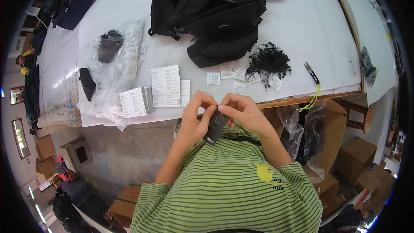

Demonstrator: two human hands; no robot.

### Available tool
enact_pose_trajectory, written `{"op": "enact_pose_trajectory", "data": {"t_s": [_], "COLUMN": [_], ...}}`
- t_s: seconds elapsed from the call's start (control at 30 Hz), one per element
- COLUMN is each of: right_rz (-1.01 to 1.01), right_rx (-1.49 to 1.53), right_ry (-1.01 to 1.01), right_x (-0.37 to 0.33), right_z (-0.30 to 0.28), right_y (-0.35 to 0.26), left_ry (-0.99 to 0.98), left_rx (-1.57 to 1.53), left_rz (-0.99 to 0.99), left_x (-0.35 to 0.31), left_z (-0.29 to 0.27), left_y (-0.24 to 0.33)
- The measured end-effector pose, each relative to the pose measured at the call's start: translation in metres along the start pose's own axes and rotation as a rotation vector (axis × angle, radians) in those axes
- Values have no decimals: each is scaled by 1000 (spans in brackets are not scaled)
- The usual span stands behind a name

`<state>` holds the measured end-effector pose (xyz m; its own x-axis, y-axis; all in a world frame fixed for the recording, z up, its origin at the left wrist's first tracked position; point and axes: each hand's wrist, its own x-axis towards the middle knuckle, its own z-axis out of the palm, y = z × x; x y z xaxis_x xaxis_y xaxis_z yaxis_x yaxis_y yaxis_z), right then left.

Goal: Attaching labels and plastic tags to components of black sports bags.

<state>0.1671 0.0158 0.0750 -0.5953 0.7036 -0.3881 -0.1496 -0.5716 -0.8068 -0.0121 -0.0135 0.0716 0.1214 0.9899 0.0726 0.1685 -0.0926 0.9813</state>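
Two hands meet just off the near edge of the bench [312, 21], the left hand [198, 111] and the right hand [245, 110] both pinching the top of one black tag [217, 124] in their fingertips. Three groups of white cards [165, 87] lie by that edge; one black string tangle [269, 61] and one pair of snips [313, 75] lie toward the near right corner.

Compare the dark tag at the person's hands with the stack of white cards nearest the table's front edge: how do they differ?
The dark tag is near-black with pale print; the white card stack has dark print. The tag hangs tilted from the fingers of the left hand and right hand; the stack sits on the table. The tag looks thin, the stack thick. Both are printed.
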Motion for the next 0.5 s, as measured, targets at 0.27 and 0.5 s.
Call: {"op": "enact_pose_trajectory", "data": {"t_s": [0.27,0.5], "right_rz": [-71,-116], "right_rx": [-25,-24], "right_ry": [85,122], "right_x": [-3,-14], "right_z": [-12,-10], "right_y": [-1,5], "left_ry": [309,475], "left_rx": [-217,-576], "left_rz": [-108,-345], "left_x": [83,149], "left_z": [-20,-51], "left_y": [-38,-59]}}
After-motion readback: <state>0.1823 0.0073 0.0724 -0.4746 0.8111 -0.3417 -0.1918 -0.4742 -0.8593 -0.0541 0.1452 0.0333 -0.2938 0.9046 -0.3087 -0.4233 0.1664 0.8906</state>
